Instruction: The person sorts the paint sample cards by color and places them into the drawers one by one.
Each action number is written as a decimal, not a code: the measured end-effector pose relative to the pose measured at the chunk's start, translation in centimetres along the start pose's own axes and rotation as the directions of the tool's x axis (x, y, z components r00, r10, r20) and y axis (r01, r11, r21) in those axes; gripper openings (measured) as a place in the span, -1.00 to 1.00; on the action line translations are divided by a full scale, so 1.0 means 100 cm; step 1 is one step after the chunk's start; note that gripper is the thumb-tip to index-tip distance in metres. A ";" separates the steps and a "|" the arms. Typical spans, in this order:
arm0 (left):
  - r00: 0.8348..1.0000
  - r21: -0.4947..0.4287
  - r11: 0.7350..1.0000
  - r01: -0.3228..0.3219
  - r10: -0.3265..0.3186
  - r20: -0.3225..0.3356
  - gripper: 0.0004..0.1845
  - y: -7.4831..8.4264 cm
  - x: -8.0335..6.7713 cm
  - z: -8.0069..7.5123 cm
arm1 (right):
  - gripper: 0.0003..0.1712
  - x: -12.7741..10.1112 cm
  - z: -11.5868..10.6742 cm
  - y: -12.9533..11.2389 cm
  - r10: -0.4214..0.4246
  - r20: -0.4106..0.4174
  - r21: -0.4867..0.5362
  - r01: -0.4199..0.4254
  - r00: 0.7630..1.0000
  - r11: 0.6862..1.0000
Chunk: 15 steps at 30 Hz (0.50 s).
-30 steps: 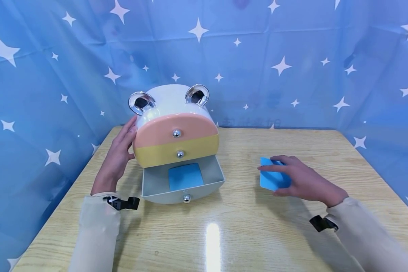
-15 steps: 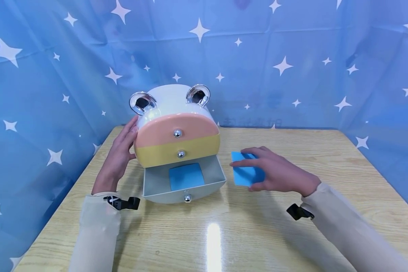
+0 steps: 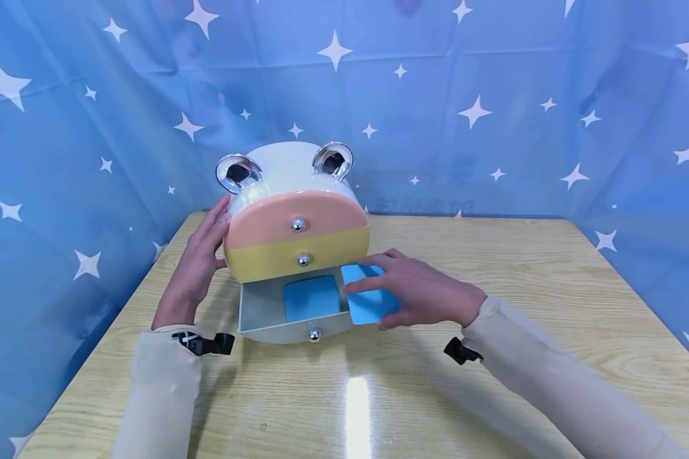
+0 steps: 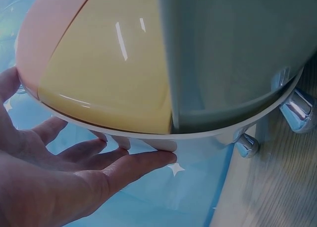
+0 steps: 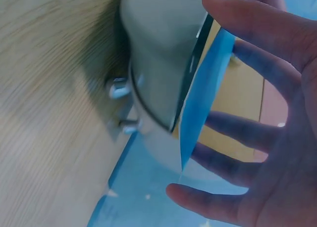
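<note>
In the head view a frog-shaped drawer box (image 3: 298,220) stands on the table, its front banded pink and yellow. The lowest grey drawer (image 3: 261,306) is pulled out, and a blue square sheet (image 3: 312,298) lies in it. My right hand (image 3: 413,290) holds a second blue square sheet (image 3: 373,303) by its edges, between thumb and fingers, over the drawer's right end. The right wrist view shows this thin sheet (image 5: 205,93) edge-on and slightly bent. My left hand (image 3: 198,261) rests against the box's left side; its fingers (image 4: 141,170) lie along the white shell.
Round silver knobs sit on the drawer fronts, and short silver feet (image 4: 297,110) hold the box off the wooden table (image 3: 465,248). Behind the table hangs a blue curtain (image 3: 425,95) with white stars. A black camera strap is on each wrist.
My right hand has carried its blue sheet leftward from the right part of the table to the drawer's right end. My left hand and the box stay in place.
</note>
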<state>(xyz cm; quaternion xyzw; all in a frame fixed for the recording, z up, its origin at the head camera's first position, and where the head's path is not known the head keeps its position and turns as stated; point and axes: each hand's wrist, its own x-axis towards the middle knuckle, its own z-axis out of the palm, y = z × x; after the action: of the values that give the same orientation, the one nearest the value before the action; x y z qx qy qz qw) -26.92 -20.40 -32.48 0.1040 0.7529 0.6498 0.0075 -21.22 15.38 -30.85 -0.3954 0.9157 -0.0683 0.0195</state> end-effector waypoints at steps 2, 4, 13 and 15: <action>1.000 -0.003 1.000 0.000 0.000 -0.001 -0.37 0.000 0.000 -0.001 | -0.14 0.008 0.000 -0.004 -0.021 0.010 -0.005 0.021 1.000 1.000; 1.000 -0.005 1.000 -0.003 0.003 0.000 -0.37 0.000 -0.001 -0.001 | -0.15 0.014 0.001 -0.008 -0.041 0.017 -0.006 0.041 0.999 0.999; 1.000 -0.019 1.000 -0.006 0.006 0.002 -0.38 -0.003 0.001 -0.001 | -0.21 0.037 0.006 -0.022 -0.100 0.049 0.008 0.100 0.994 0.995; 1.000 -0.022 1.000 -0.011 0.011 0.003 -0.37 -0.004 0.001 -0.001 | -0.23 0.041 0.007 -0.024 -0.102 0.058 0.020 0.101 0.993 0.995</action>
<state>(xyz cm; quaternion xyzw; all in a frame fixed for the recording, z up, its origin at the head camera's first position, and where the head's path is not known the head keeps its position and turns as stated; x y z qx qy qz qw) -27.08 -20.52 -32.81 0.1091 0.7452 0.6578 0.0062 -22.25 10.70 -31.16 -0.4432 0.8928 -0.0653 0.0465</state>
